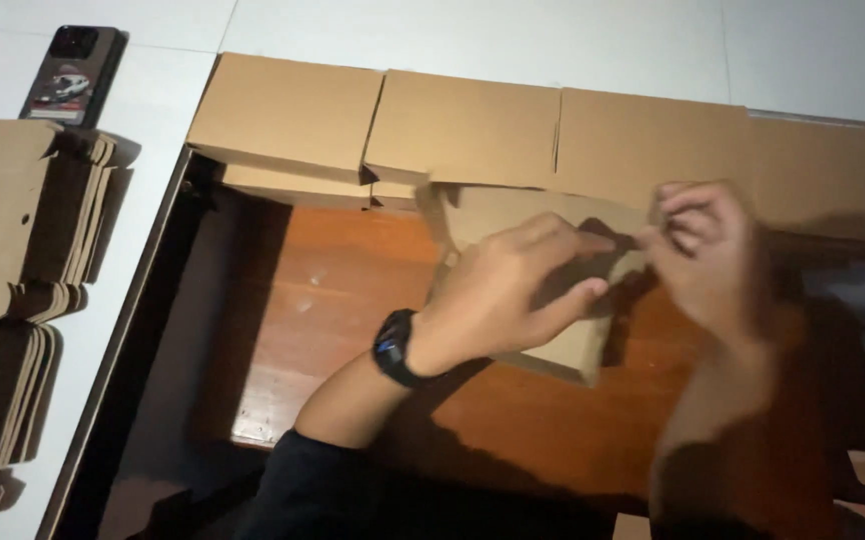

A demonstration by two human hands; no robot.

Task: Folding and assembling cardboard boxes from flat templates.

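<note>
The big white table (553,40) runs along the far side, and a brown wooden desk (353,300) sits lower, close to the person. A row of folded brown cardboard boxes (473,130) lies along the white table's near edge, partly hanging over the wooden desk. They could slip off if the hands bump them.

A tall stack of flat brown cardboard sheets (13,290) sits at the left edge of the white table. It leans a little and could slide if knocked.

The small brown cardboard box being folded (563,340) is held up over the middle of the wooden desk, just in front of the row. A flap could bend the wrong way or tear if the fingers pull too hard, and the box could drop if the grip lets go.

The left hand (513,290), with a black watch (395,347) on its wrist, is curled around the box from the left, thumb below and fingers on top. The right hand (708,250) is blurry, with its fingers pinched together on the box's top flap.

A black phone (73,72) lies at the far left corner, well apart from the hands.
</note>
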